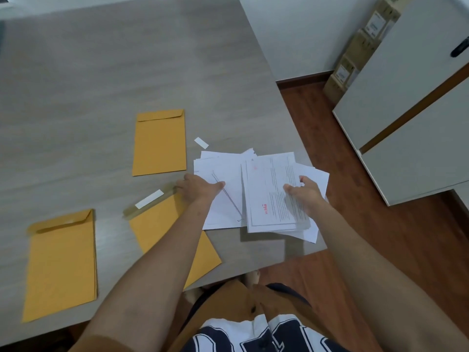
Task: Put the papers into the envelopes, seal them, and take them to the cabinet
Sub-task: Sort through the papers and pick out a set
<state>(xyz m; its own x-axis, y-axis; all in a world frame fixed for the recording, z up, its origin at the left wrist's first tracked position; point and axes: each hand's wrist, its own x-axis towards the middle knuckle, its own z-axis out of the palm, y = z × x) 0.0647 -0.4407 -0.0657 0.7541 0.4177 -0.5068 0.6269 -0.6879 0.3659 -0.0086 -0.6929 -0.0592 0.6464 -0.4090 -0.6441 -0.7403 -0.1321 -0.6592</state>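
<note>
Three yellow envelopes lie on the grey table (101, 72). One envelope (159, 143) lies flat at the middle with its flap down. A second envelope (62, 265) lies at the front left. A third envelope (157, 224) lies under my left forearm with its flap open and a white strip (149, 199) on it. A loose pile of white papers (223, 168) sits near the table's right edge. My left hand (200, 188) presses on the pile's left side. My right hand (303, 193) grips a stack of printed sheets (269, 196), lifted slightly off the table.
A small white peel-off strip (201, 143) lies beside the papers. A white cabinet (416, 97) with a dark handle stands to the right on the wooden floor. Cardboard boxes (360, 47) are stacked against the wall behind it. The table's right edge runs close to the papers.
</note>
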